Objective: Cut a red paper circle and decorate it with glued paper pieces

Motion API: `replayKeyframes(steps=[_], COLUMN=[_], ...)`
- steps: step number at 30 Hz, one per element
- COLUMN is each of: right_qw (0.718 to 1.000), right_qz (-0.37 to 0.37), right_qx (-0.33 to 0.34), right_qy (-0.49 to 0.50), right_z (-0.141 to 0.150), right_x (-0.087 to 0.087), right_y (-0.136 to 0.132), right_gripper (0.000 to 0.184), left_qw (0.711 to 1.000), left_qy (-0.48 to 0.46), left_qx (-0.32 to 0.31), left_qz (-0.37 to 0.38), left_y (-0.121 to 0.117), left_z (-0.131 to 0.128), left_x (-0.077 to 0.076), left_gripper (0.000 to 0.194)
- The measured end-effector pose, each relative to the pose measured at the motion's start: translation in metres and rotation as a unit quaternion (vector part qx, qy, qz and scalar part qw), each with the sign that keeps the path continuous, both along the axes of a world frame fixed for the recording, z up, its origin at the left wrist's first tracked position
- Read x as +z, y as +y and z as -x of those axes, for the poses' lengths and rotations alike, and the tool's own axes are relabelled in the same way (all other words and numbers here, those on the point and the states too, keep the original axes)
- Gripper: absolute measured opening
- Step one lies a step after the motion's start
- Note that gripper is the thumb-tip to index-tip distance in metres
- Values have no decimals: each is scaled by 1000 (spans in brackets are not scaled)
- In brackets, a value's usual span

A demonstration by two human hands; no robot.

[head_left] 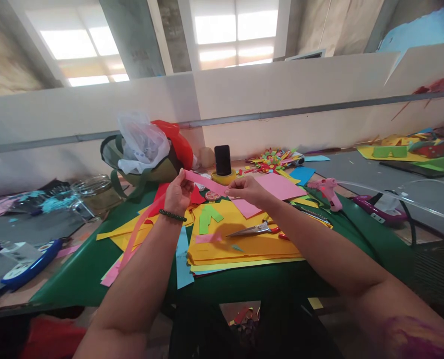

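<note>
Above stacked yellow sheets (222, 253), both hands (178, 193) (248, 191) pinch a narrow, flat pink strip (207, 183), straight between them

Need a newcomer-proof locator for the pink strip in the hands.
Start at the green table, then its stack of yellow-orange sheets. Near the stack's far side, a pink strip spans from the left hand to the right hand. Unlike the broad pink sheet lying nearby, it is narrow and held in both hands.

Betw. our L hand (179, 194) and R hand (247, 191) we hold a pink strip (207, 183). On yellow sheets (251, 250) lie red-handled scissors (257, 229), near green pcs. (204, 222) Pink glue gun (330, 192) is at R side.
</note>
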State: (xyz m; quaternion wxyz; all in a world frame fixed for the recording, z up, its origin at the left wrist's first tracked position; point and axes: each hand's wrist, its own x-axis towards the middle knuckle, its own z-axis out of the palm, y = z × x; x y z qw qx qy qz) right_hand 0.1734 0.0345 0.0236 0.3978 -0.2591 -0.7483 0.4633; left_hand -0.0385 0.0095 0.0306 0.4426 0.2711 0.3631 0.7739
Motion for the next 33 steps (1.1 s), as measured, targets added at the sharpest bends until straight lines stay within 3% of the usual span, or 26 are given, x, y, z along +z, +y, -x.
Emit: replayKeyframes(steps=[5,10,13,15,19,23,25,27,30,33], right_qw=[998,998,991,983,931,847,817,806,825,847], right_qz=[41,31,-8,-80,-213,-220,-186,-162,-180,-188], right_qx=[-23,28,84,65,-6,-23,-29,-15,-9,-34], right_qy=[37,-35,-100,-152,-295,-483,-546,-569,-535,-496], right_z=[5,8,7,4,-20,-65,-88,-107,-120,-118], right_x=[-7,-12,-12,-6,16,28,20,6,-17,-29], right_y=[3,3,1,-3,-16,-30,-35,-38,-38,-35], right_gripper=[34,32,28,22,15,26,32,31,41,55], left_qw=[996,997,997,997,988,965,953,938,913,892], left_qy=[19,25,33,23,28,91,117,133,148,166], left_qx=[-82,-77,-76,-77,-132,-220,-262,-308,-369,-410], left_qz=[-5,5,7,14,75,107,99,92,93,94], left_y=[-5,-10,-10,-10,-12,-15,-16,-18,-19,-20], left_z=[-18,-26,-25,-25,-26,-26,-26,-27,-29,-30], left_x=[-2,0,2,2,2,1,0,-1,-5,-8], left_gripper=[20,10,10,10,13,13,14,12,10,10])
